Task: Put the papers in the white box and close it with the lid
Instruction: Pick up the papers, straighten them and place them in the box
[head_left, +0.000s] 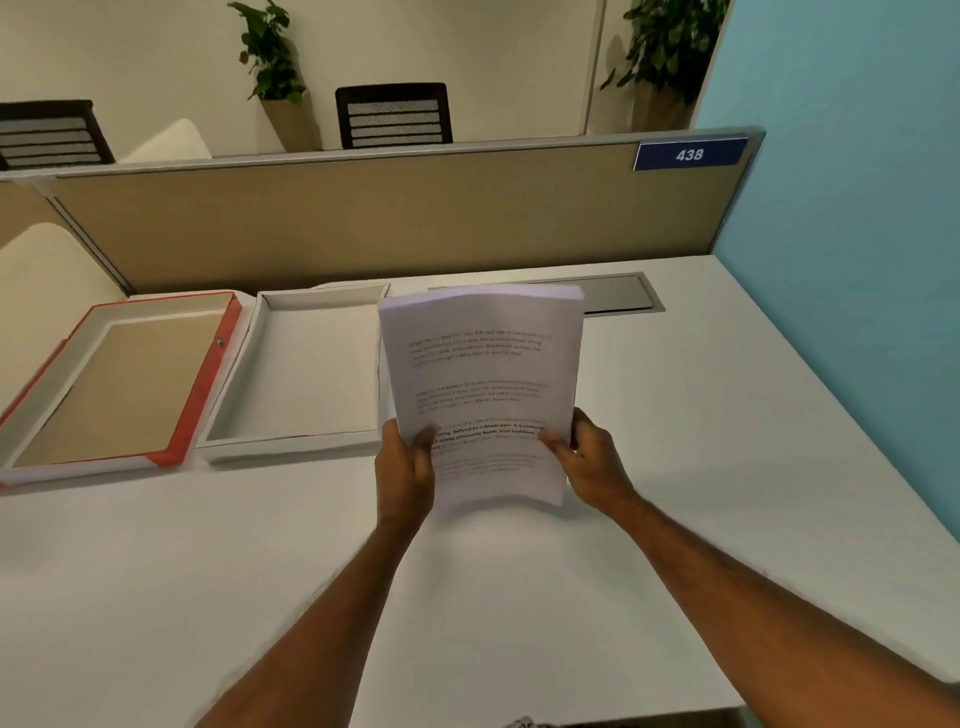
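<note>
Papers (483, 374): a thick white stack, printed side up, with several blocks of black text too blurred to read; it is held tilted above the desk, its top edge curling slightly back, sheet edges showing as a layered band at the top.
Papers' place: in the air just right of the box, their left edge overlapping the box's right wall in view; the lower edge hangs close over the desk.
Left hand (405, 467): closed on the stack's lower left edge, thumb on the printed face, other fingers hidden behind.
Right hand (589, 460): closed on the lower right edge, thumb pressed on the face, fingers wrapped behind.
Box (260, 374): white, shallow, rectangular, open and holding nothing, with low straight walls and a matte card look; it sits flat on the desk.
Lid (208, 384): lies upturned just left of the box, touching or nearly so; red outside, white rim, tan inner panel.
Desk (675, 441): smooth matte white top; broad bare room in front of the box and to the right of the papers, up to the right edge by the blue wall (857, 208).
Back edge: a tan fabric partition (363, 218) with a grey rail closes the far side; a grey cable flap (618, 293) is set in the desk behind the papers.
</note>
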